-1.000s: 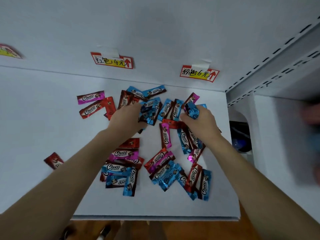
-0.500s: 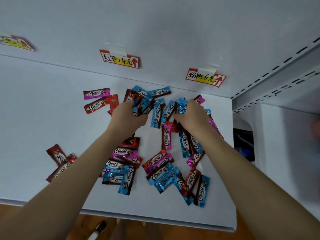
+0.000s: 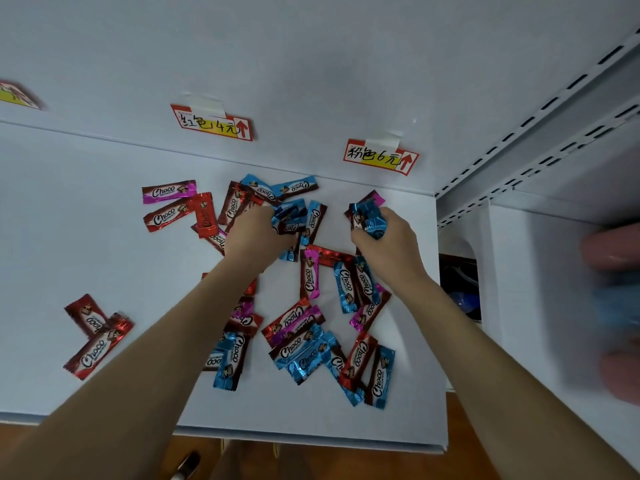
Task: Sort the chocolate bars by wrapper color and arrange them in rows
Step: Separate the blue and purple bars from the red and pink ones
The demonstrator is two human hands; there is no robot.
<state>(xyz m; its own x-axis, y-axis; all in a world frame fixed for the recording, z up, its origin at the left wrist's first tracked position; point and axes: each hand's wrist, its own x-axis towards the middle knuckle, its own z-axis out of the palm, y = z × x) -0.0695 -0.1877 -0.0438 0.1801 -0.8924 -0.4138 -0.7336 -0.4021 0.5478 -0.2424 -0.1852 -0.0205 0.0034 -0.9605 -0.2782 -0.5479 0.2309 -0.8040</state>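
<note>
Several Choco bars in red, pink and blue wrappers lie mixed in a pile (image 3: 304,334) on the white shelf (image 3: 86,237). My left hand (image 3: 256,233) grips a bunch of blue bars (image 3: 289,216) at the far middle of the pile. My right hand (image 3: 388,237) holds another bunch of blue bars (image 3: 369,220) near the back wall. Two red bars (image 3: 93,334) lie apart at the front left. A pink bar (image 3: 169,191) and a red bar (image 3: 166,214) lie at the back left.
Two price tags hang on the back wall: a red-bordered tag (image 3: 212,123) and a second tag (image 3: 381,156) to its right. A slotted metal upright (image 3: 533,140) bounds the shelf on the right. A blurred person's hand (image 3: 616,306) is at the right edge.
My right hand has moved right and away from my left hand, taking its blue bars with it. The left hand still grips blue bars in about the same spot.
</note>
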